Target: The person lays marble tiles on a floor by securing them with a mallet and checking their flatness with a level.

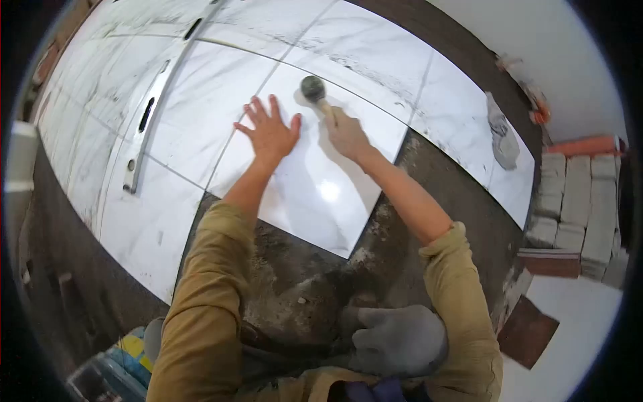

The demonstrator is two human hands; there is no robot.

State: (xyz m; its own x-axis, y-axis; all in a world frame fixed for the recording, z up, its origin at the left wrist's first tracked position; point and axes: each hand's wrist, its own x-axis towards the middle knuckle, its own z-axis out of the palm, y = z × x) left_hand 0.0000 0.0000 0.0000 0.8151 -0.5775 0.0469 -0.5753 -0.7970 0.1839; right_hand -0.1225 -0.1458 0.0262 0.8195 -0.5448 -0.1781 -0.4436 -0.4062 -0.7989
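A white floor tile [321, 181] with a glossy face lies in front of me, its near edges beside bare mortar. My left hand [271, 134] rests on its left part, fingers spread wide. In my right hand [348, 136] is the wooden handle of a rubber mallet [312, 88], fingers wrapped round it. The dark mallet head is over the far part of the tile. Grey-veined tiles [201, 94] adjoin it on the left and at the far side.
A long spirit level [155, 100] lies across the left tiles. On the right tiles is a grey cloth or glove [501, 130]. Stacked pale bricks [577, 201] stand at the right near a white wall [536, 40]. Rough mortar [295, 281] covers the ground near my knees. A plastic bag [130, 352] sits lower left.
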